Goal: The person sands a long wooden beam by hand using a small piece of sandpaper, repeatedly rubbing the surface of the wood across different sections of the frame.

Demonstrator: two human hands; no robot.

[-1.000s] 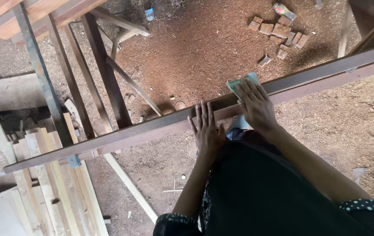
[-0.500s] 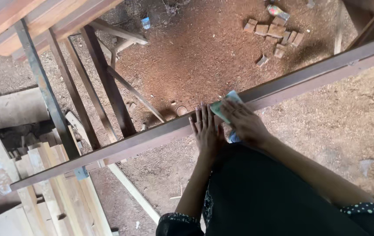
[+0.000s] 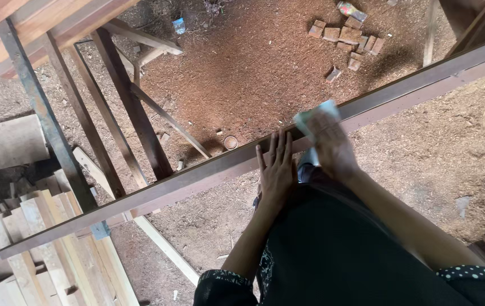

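A long dark wooden beam [image 3: 197, 177] runs slantwise across the frame, from the lower left up to the upper right edge. The person's left hand [image 3: 277, 170] lies flat on it near the middle of the frame, palm down, fingers stretched out and slightly spread, gripping nothing. Just to the right, the right hand [image 3: 330, 143] is blurred; it presses a pale green sheet of sandpaper [image 3: 311, 117] against the top of the beam, the fingers laid over the sheet, though whether they curl around it cannot be told. The sheet sticks out beyond the fingertips toward the upper left of the hand. Below the beam, the ground is covered in reddish sawdust [image 3: 265, 73]. A cluster of small wooden blocks [image 3: 347, 38] lies at the upper centre-right. At the left, slanted wooden posts [image 3: 132, 107] stand, and a stack of pale planks [image 3: 44, 249] fills the lower left corner. A small round tin [image 3: 230, 142] sits on the ground just above the beam.
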